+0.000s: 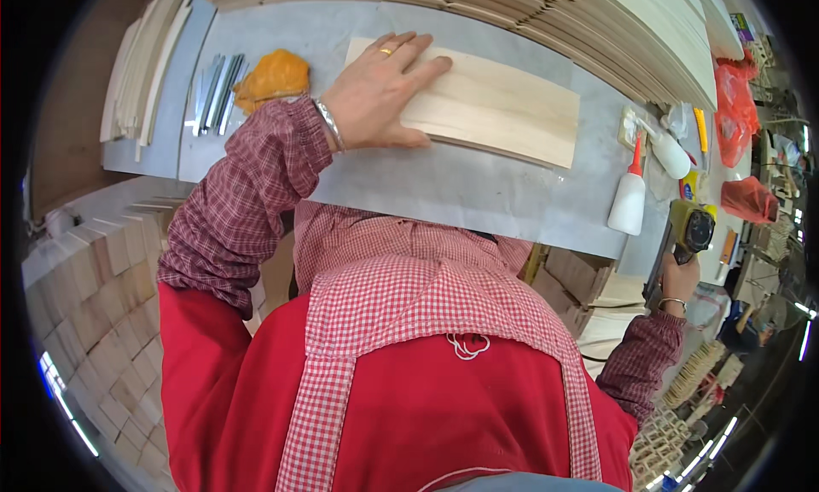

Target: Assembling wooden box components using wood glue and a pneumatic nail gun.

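My left hand (381,89) lies with fingers spread on the left end of a pale wooden board (512,108), flat on the grey worktable (409,185). At the right, beyond the table's near corner, my right hand (680,279) is wrapped around the handle of a pneumatic nail gun (689,227). The gun is held upright, apart from the board, and part of its body is hard to make out. Left of my left hand sit a crumpled orange cloth (273,78) and several silvery nail strips (220,93).
A white glue bottle (628,203) with a red nozzle stands at the right, beside another white bottle (670,155) and a yellow-handled cutter (701,132). Stacked boards (631,31) line the far edge; more panels (141,74) lean at far left. Wood blocks (94,270) are piled lower left.
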A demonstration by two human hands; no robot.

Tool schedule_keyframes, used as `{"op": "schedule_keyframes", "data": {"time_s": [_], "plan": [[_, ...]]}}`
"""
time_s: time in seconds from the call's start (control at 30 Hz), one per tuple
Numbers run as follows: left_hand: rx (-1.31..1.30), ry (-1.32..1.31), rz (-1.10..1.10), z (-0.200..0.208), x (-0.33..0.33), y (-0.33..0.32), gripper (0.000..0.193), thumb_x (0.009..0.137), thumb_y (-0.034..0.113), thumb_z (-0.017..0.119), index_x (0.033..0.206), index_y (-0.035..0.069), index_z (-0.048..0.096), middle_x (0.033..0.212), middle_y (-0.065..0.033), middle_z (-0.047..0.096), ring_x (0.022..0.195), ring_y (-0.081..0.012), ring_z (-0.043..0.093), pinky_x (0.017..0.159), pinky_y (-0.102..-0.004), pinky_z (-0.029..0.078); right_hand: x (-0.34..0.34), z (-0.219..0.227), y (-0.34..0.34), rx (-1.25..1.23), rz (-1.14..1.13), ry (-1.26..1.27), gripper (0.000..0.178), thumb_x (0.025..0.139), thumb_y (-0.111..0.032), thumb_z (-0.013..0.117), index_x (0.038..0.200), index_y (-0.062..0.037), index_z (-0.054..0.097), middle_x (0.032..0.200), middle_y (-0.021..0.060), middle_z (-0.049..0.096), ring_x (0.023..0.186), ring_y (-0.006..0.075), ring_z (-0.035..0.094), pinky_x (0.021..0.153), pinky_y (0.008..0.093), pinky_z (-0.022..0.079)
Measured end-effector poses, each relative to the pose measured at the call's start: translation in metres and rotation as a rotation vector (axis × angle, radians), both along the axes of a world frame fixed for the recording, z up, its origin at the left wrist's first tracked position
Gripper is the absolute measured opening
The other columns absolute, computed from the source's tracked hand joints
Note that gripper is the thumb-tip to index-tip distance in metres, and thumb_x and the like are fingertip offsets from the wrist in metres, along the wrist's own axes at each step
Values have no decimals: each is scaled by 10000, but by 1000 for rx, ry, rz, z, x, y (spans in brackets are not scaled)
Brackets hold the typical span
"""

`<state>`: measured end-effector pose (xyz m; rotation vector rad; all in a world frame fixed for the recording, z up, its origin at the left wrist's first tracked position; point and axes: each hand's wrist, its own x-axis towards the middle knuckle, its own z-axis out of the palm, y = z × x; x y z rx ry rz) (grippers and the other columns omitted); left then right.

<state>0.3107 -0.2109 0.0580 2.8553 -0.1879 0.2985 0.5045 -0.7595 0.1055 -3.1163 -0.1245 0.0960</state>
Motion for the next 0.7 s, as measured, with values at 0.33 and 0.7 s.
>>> {"op": "schedule_keyframes", "data": {"time_s": [0.33, 0.7], "plan": [[-845, 117, 207, 53, -31, -13, 665, 689, 381, 708, 1247, 86, 497, 1207, -175, 523, 1079, -291, 532, 922, -389, 445, 31, -51, -5, -182, -160, -49, 576, 749, -327, 629, 1241, -71, 472, 992, 193, 647, 870, 391, 615, 734, 444, 483], [-2254, -393, -78, 62, -57, -17, 513, 866, 474, 493, 1149, 54, 571, 1019, -106, 642, 834, -201, 624, 735, -315, 525, 47, -80, 15, 27, 138, -296, 590, 790, -318, 632, 1299, -83, 447, 1067, 178, 609, 886, 350, 606, 757, 402, 487]]}}
